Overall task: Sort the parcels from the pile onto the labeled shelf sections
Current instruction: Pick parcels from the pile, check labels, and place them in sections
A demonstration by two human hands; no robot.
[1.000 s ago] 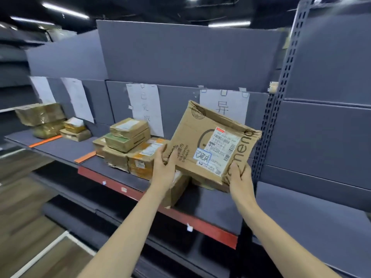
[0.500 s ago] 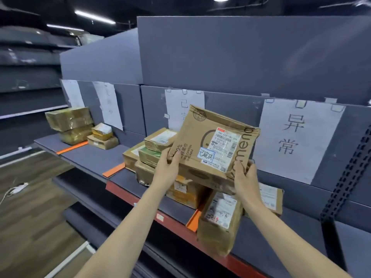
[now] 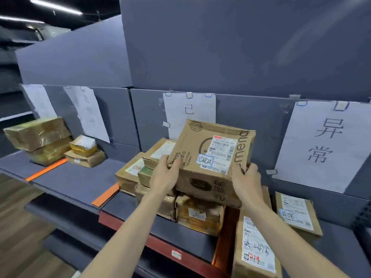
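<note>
Centrally, both hands hold a brown box tilted above the stack on the shelf. Left hand grips its lower left corner, thumb on the printed face; right hand grips the lower right edge, thumb beside the white label. Behind it hangs a paper sign; a larger sign hangs at right. Two parcels lie lower right, and more parcels sit at left.
</note>
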